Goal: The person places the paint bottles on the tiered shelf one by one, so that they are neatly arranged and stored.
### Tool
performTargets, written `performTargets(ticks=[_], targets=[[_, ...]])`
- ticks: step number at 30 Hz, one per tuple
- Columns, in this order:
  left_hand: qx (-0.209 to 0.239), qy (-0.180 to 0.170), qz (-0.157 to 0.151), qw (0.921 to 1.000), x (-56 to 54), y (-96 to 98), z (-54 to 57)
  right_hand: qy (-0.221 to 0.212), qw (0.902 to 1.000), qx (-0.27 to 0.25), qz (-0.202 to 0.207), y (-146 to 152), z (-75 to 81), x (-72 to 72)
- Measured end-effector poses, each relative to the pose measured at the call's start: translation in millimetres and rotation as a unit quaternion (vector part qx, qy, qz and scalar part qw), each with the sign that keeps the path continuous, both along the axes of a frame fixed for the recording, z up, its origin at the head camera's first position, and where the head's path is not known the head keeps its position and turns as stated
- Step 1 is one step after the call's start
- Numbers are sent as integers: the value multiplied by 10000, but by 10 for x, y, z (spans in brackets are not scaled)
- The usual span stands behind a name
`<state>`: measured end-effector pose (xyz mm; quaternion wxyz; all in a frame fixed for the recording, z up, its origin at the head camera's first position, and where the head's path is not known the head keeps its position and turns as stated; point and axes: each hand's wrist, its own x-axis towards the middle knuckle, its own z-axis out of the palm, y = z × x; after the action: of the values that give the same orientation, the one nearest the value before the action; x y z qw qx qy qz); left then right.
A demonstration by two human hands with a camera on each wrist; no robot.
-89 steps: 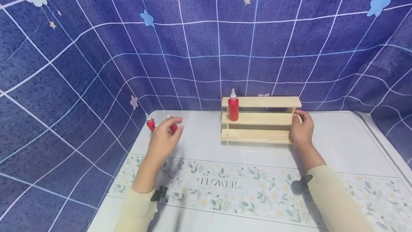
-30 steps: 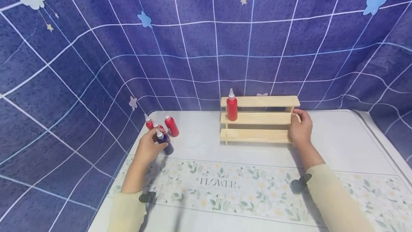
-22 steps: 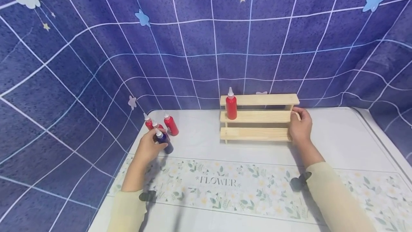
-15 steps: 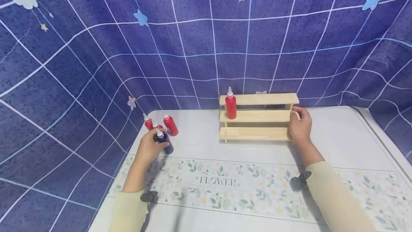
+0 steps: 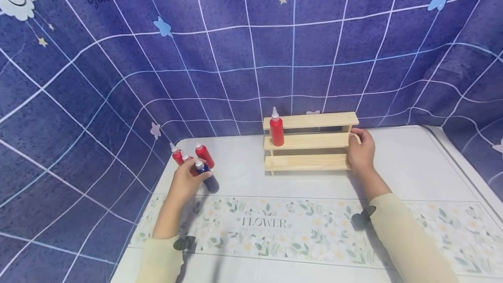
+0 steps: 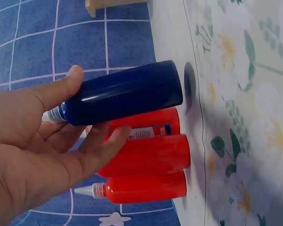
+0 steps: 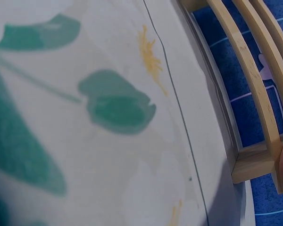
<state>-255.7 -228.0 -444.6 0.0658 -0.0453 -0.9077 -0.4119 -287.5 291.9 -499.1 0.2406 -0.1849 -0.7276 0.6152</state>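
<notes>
My left hand (image 5: 184, 182) grips a dark blue squeeze bottle (image 5: 211, 182) with a white pointed cap near its neck. In the left wrist view the blue bottle (image 6: 125, 94) leans, its base just off the tabletop above its shadow. Right behind that hand stand red squeeze bottles (image 5: 204, 156) of the same kind, one partly covered by the fingers. My right hand (image 5: 362, 150) holds the right end of a three-tier wooden rack (image 5: 310, 141); only a sliver of it shows in the right wrist view. A red bottle (image 5: 277, 133) stands upright at the left end of the rack's middle tier.
The white table (image 5: 239, 176) carries a floral printed strip (image 5: 271, 239) with the word FLOWER along its front. A blue curtain (image 5: 243, 56) with white grid lines hangs behind and to the left, close to the rack and red bottles.
Three seconds ago my left hand was raised by the red bottles with thumb and fingers apart; since then it took hold of the blue bottle and shifted it slightly rightward. My right hand stays on the rack.
</notes>
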Motion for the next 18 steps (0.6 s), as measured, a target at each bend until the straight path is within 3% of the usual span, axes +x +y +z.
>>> performTargets(ticks=[7, 18], targets=[[176, 33, 51, 9998, 19, 55, 36, -26, 9999, 65, -79, -3, -14, -17], [289, 100, -126, 9995, 48, 215, 158, -76, 9999, 56, -35, -21, 9, 11]])
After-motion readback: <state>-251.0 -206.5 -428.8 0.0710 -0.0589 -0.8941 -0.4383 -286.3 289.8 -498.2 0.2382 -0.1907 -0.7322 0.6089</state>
